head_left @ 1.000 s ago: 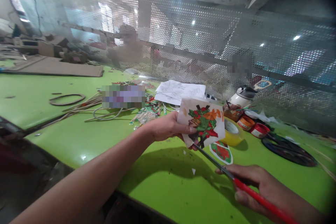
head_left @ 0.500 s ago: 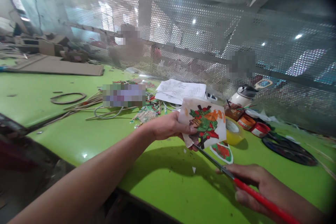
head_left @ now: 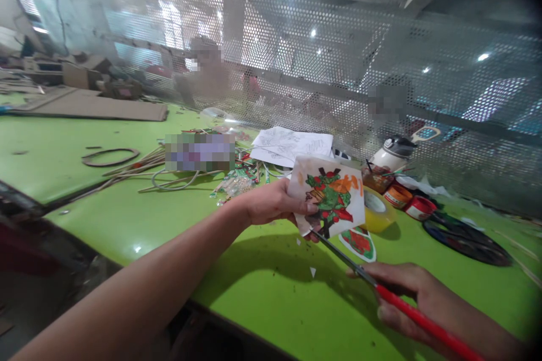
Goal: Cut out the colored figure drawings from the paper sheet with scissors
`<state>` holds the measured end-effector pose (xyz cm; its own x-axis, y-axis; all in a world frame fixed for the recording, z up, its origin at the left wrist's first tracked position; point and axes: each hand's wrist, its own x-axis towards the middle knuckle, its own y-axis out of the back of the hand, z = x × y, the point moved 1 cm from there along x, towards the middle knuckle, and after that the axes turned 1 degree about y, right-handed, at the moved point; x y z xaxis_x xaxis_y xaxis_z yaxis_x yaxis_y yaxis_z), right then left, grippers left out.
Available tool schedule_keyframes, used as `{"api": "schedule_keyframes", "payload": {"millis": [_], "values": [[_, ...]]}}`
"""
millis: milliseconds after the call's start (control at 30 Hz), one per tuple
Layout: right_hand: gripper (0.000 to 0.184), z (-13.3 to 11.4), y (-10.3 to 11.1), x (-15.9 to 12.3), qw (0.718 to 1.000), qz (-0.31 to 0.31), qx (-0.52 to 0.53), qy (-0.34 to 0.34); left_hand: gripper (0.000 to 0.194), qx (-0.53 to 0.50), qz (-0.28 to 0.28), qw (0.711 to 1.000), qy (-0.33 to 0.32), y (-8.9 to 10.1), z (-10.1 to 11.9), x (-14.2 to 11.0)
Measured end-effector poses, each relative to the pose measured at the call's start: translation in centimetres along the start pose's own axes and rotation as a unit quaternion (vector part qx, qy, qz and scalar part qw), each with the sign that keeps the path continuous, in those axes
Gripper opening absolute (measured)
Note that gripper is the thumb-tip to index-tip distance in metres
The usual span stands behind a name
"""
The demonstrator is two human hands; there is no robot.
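Observation:
My left hand (head_left: 277, 203) pinches the left edge of a sheet of white paper (head_left: 330, 197) painted in green, red, orange and brown. The thumb lies on top of it and the fingers are underneath. My right hand (head_left: 406, 287) is closed on red-handled scissors (head_left: 406, 307). Their blades reach to the lower left edge of the paper, close to my left fingertips. Below the sheet, a cut-out painted piece (head_left: 359, 243) with a white border lies on the green table (head_left: 262, 299). Small white paper scraps (head_left: 313, 272) are scattered nearby.
Behind the paper are a yellow tape roll (head_left: 379, 215), paint jars (head_left: 419, 208), a bottle (head_left: 392, 152) and a dark palette (head_left: 466, 241). Drawn sheets (head_left: 292, 145), thin sticks (head_left: 139, 163) and cardboard (head_left: 88, 106) lie further left. A perforated screen (head_left: 296, 62) borders the table.
Almost nothing differs. Both hands, the paper and the scissors hold nearly the same positions, with only a very slight shift of the sheet and the scissors.

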<state>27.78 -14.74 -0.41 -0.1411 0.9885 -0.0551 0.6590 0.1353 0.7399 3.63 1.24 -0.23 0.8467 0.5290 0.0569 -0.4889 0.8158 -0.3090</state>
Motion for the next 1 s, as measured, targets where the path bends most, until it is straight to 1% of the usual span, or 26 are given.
{"api": "schedule_keyframes", "payload": {"millis": [67, 133, 233, 267, 367, 433, 500, 600, 767, 867, 1000], "values": [[0.058, 0.18, 0.08, 0.0, 1.0, -0.009, -0.005, -0.012, 0.025, 0.001, -0.001, 1.0, 0.0, -0.05, 0.05, -0.01], [0.06, 0.32, 0.2, 0.04, 0.999, -0.031, -0.022, -0.018, 0.025, 0.003, 0.002, 1.0, 0.0, -0.09, 0.07, -0.02], [0.057, 0.46, 0.25, 0.07, 0.998, -0.061, -0.016, -0.025, 0.026, 0.003, 0.008, 1.0, 0.002, -0.1, 0.03, -0.04], [0.056, 0.51, 0.23, 0.06, 0.998, -0.063, -0.007, -0.027, 0.027, 0.002, 0.009, 1.0, 0.003, -0.1, 0.01, -0.05], [0.055, 0.56, 0.27, 0.01, 0.999, -0.027, 0.004, -0.017, 0.025, 0.004, 0.011, 1.0, 0.004, -0.04, -0.05, -0.03], [0.055, 0.42, 0.37, 0.03, 1.0, -0.026, 0.0, -0.005, 0.025, 0.005, 0.011, 1.0, 0.003, 0.0, -0.08, 0.0], [0.054, 0.13, 0.45, 0.1, 0.998, -0.06, 0.003, 0.002, 0.025, 0.005, 0.006, 1.0, 0.002, 0.01, -0.09, 0.03], [0.055, -0.27, 0.6, 0.24, 0.996, -0.085, 0.011, 0.005, 0.024, 0.005, -0.001, 1.0, 0.002, -0.02, -0.09, 0.05], [0.058, -0.17, 0.79, 0.34, 0.997, -0.078, -0.01, -0.006, 0.023, 0.011, 0.005, 1.0, 0.006, -0.03, -0.05, 0.0], [0.057, -0.08, 0.75, 0.37, 0.997, -0.078, -0.026, 0.005, 0.022, 0.01, -0.003, 1.0, 0.007, -0.01, -0.05, 0.0], [0.06, -0.3, 0.36, 0.25, 0.998, -0.059, -0.02, 0.003, 0.024, 0.005, 0.001, 1.0, 0.007, 0.01, -0.09, 0.02]]}}
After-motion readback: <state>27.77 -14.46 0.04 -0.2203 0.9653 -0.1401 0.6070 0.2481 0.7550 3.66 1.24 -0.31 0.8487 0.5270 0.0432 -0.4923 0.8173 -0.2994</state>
